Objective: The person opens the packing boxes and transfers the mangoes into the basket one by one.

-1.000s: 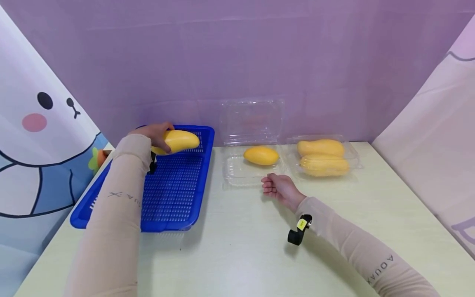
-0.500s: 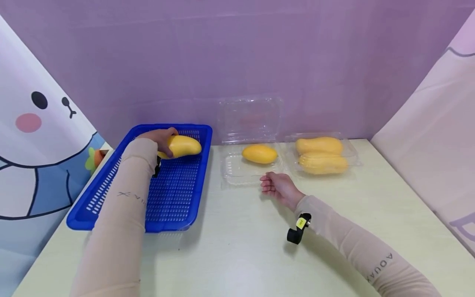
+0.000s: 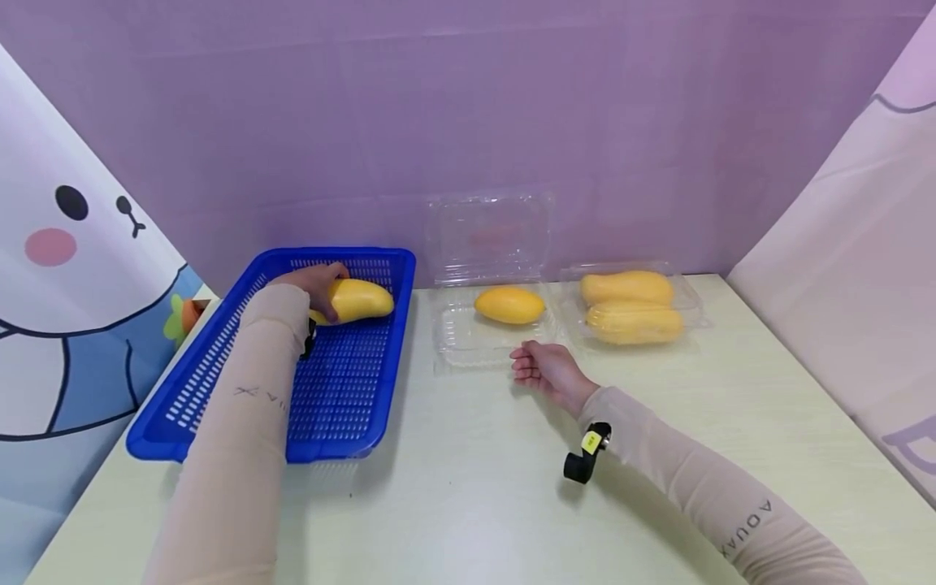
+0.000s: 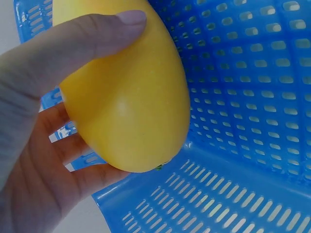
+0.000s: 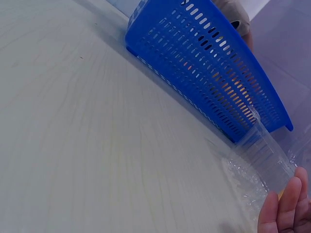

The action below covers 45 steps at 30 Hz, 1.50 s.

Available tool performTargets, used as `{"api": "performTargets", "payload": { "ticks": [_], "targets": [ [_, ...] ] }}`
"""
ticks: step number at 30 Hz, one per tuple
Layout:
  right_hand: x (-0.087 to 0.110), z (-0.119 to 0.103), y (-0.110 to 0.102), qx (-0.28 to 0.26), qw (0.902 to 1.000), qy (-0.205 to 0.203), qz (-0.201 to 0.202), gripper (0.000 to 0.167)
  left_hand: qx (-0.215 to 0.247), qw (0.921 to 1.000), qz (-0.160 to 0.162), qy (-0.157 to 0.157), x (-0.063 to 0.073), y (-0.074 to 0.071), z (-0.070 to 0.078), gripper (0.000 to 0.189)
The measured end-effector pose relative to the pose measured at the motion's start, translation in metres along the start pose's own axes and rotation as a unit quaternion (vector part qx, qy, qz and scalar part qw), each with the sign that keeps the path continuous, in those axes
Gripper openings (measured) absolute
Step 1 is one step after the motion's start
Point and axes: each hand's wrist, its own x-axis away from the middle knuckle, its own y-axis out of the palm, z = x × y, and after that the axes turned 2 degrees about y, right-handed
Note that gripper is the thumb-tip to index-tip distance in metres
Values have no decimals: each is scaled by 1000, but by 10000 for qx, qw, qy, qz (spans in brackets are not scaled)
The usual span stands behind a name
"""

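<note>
My left hand (image 3: pixel 316 286) grips a yellow mango (image 3: pixel 361 300) inside the blue basket (image 3: pixel 398 382), near its back wall. In the left wrist view the thumb lies across the mango (image 4: pixel 131 107), with the other fingers around its far side. My right hand (image 3: pixel 553 372) is at the front edge of an open clear plastic clamshell box (image 3: pixel 457 333). Its fingers are loosely curled and I see nothing held in them; whether they touch the box I cannot tell. A single mango (image 3: pixel 509 305) lies in that box, below its raised lid (image 3: pixel 490 236).
To the right stands another clear box (image 3: pixel 691 305) holding two yellow mangoes (image 3: pixel 634 322), side by side. A purple cloth (image 3: pixel 512 106) hangs behind the pale table (image 3: pixel 468 504). Printed cloths flank both sides.
My left hand has moved down with the mango, further into the basket, and slightly to the right. The right hand has stayed beside the open box.
</note>
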Motion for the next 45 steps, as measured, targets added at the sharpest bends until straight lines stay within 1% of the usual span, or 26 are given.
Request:
{"api": "performTargets", "payload": {
  "ticks": [4, 7, 14, 21, 25, 34, 37, 40, 45],
  "targets": [
    [1, 0, 1, -13, 10000, -19, 14, 27, -31, 10000, 56, -69, 4, 2, 2, 75],
    [1, 0, 1, -22, 10000, -33, 7, 28, -25, 9998, 19, -171, 3, 4, 0, 73],
    [2, 1, 1, -49, 10000, -38, -5, 27, 3, 9999, -9, -164, -1, 6, -7, 75],
    [2, 2, 1, -57, 10000, -71, -18, 27, 33, 9997, 39, -222, 1, 7, -3, 75],
    [2, 2, 2, -51, 10000, -60, 1, 27, 4, 9997, 44, -234, 1, 8, -4, 74],
    [1, 1, 2, -9, 10000, -18, 63, 28, -84, 9998, 11, -154, -5, 8, -9, 80],
    [2, 1, 1, 3, 10000, -27, 45, 28, -59, 9998, -16, -173, -5, 7, -9, 83],
    [2, 1, 1, 12, 10000, -30, 58, 28, -10, 9998, -46, -175, -5, 5, -8, 85],
    [1, 1, 1, 23, 10000, -30, 61, 28, -72, 10000, -64, -11, -3, 0, -5, 84]
  ]
}}
